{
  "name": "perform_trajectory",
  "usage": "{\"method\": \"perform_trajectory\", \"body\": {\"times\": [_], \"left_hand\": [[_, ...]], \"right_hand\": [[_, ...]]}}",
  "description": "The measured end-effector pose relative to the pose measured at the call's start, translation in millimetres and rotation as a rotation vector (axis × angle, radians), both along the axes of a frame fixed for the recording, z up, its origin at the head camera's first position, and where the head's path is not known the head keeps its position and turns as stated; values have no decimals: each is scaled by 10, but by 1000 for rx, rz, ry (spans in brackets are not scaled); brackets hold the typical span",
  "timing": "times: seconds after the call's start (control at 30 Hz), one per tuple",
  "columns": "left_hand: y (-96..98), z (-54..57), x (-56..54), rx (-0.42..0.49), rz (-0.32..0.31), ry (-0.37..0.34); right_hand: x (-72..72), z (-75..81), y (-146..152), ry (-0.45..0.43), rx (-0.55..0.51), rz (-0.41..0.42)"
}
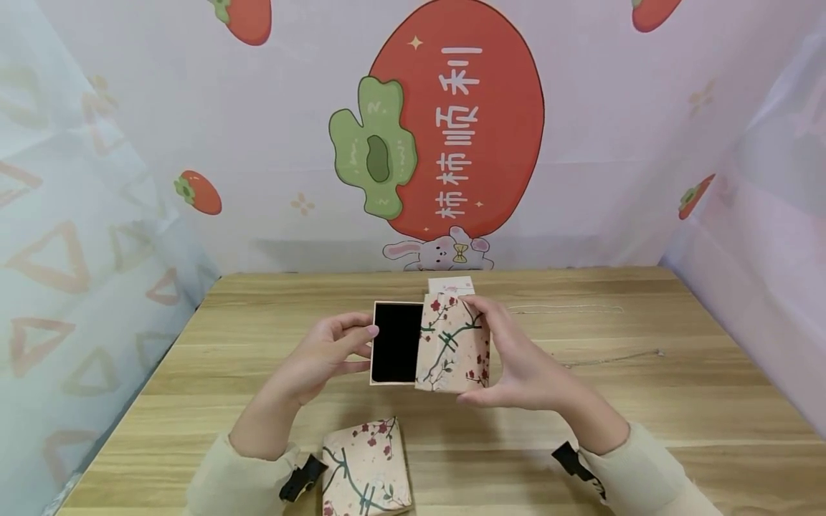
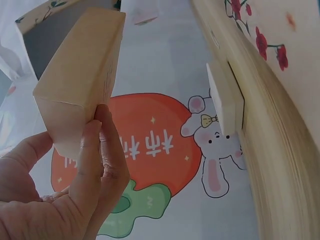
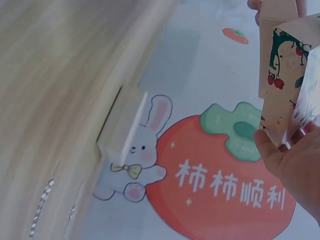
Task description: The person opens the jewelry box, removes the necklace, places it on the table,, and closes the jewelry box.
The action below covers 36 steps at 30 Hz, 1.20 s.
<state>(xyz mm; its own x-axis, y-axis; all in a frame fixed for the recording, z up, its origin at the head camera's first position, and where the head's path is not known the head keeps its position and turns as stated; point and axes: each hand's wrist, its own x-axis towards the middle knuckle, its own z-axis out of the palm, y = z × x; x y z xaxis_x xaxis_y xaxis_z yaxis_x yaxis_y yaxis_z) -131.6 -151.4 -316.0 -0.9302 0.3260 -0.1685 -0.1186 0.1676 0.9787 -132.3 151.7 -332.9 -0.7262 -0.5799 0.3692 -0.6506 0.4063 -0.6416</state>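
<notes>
Clearly, both hands are full: the left hand [image 1: 328,351] grips a black-lined box base [image 1: 396,344], the right hand [image 1: 516,358] a flowered lid [image 1: 452,345].
From the head, the lid partly hides a white box [image 1: 449,284] behind; a second flowered box [image 1: 366,469] lies nearer the person, two chains [image 3: 41,207] to the right. Base and lid overlap between the hands.

Wood-grain table [image 1: 213,387] with flowered box [image 1: 368,466], white box [image 1: 452,282], two thin chains [image 3: 41,205]

White characters 柿柿顺利 [image 1: 458,126] stand on the big red persimmon [image 1: 506,136] on the backdrop [image 1: 284,122]
</notes>
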Motion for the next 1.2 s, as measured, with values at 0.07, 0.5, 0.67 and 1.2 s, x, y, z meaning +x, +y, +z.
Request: {"method": "perform_trajectory", "body": {"times": [0.07, 0.5, 0.67, 1.2], "left_hand": [[7, 11, 1, -1, -12, 0], [86, 11, 18, 18, -58, 3], [116, 16, 17, 20, -58, 3], [98, -40, 24, 59, -206, 23]], "right_hand": [[-5, 34, -50, 23, 6, 6], [51, 132, -257, 54, 52, -17], [55, 152, -274, 85, 73, -14], [45, 110, -336, 74, 86, -29]]}}
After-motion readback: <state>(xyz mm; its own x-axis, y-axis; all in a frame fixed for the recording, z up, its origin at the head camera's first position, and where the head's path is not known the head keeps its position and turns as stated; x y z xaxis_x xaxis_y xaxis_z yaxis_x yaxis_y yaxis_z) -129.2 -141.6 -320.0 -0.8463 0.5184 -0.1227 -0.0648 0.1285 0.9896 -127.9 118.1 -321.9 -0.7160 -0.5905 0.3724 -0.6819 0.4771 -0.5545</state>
